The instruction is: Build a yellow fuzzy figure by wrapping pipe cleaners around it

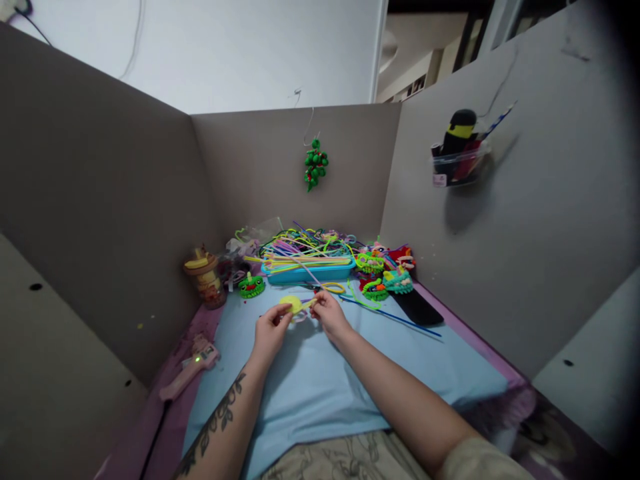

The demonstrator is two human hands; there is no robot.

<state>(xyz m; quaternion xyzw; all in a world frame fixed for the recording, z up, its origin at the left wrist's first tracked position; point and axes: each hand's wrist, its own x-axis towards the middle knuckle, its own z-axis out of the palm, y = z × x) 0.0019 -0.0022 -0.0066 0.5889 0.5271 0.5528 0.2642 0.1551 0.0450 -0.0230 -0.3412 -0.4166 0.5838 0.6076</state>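
A small yellow piece of fuzzy craft stem work (290,305) is pinched between the thumb and fingers of my left hand (270,330). From it a short yellow pipe cleaner end runs rightward into the closed fingertips of my right hand (330,317). A pale loop hangs just beneath the yellow piece; what it belongs to is unclear. Beyond my right hand lie a yellow-orange loop (334,288) and a dark blue pipe cleaner (400,319). Both hands are above the light blue cloth (320,380).
A blue tray (285,275) heaped with pipe cleaners stands at the back. Fuzzy finished pieces sit near it, including a green one (251,287) and a teal one (399,281). At left are a pink glue gun (193,365) and a cup (206,279). Grey panels (295,160) enclose the table.
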